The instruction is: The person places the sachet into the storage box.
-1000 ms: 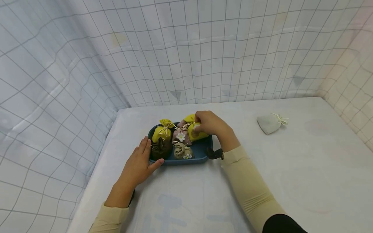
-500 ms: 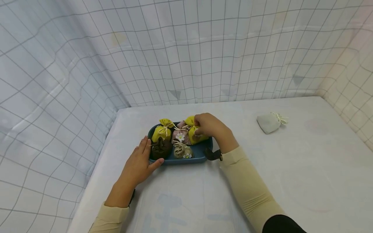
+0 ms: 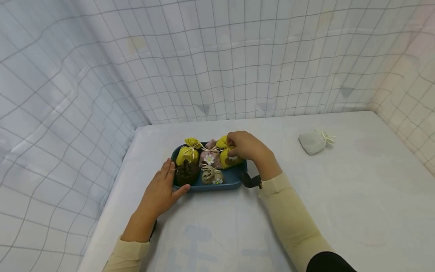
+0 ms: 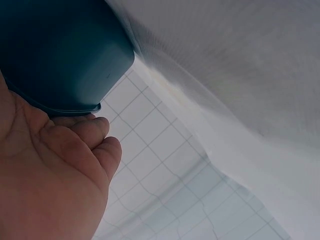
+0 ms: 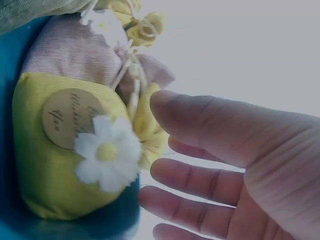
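A dark blue tray (image 3: 234, 175) on the white table holds several small drawstring pouches. My left hand (image 3: 159, 192) rests against its left end, fingers extended along the rim and thumb over the front edge. The left wrist view shows the tray wall (image 4: 65, 60) beside the fingers. My right hand (image 3: 249, 147) is at the tied neck of a yellow pouch (image 3: 228, 160), which stands at the tray's right end. In the right wrist view the thumb and fingers are spread apart close to the neck; this yellow pouch (image 5: 50, 170) carries a white flower and a round brown tag.
Also in the tray are another yellow pouch (image 3: 187, 155), a pink pouch (image 3: 205, 156), a dark brown pouch (image 3: 187, 173) and a beige pouch (image 3: 211, 175). A grey pouch (image 3: 312, 142) lies on the table to the right. Gridded white curtains (image 3: 238, 68) enclose the table.
The right-hand yellow pouch has settled upright beside the pink one, its flower and tag now showing. My right fingers have loosened around its neck. The left hand has stayed at the tray.
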Demonstrator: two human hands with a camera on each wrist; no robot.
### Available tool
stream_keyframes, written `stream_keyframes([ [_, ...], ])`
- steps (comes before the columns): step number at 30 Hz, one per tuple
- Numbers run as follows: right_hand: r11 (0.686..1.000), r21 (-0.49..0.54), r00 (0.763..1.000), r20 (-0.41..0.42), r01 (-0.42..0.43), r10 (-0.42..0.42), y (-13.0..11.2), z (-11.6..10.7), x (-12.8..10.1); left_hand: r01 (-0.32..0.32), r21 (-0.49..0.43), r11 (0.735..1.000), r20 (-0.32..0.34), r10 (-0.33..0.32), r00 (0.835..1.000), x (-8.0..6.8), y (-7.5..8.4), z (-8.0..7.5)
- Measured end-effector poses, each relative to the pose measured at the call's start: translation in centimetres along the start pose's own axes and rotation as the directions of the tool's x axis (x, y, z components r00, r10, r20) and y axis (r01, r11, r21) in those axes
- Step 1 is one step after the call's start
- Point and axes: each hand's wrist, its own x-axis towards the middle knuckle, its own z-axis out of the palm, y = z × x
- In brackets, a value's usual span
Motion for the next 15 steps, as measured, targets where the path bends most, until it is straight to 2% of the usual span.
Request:
stream_keyframes([
  [7, 1.000, 0.004, 0.999, -0.044, 0.030, -0.030, 0.7, -1.0, -1.4, -0.001, -0.001, 1.000, -0.001, 0.001, 1.000, 0.0, 0.1, 0.0],
  [15, 0.999, 0.020, 0.992, -0.126, 0.036, -0.033, 3.8, -2.1, -3.0, 0.009, 0.000, 1.000, 0.013, -0.009, 1.000, -0.1, 0.2, -0.1],
])
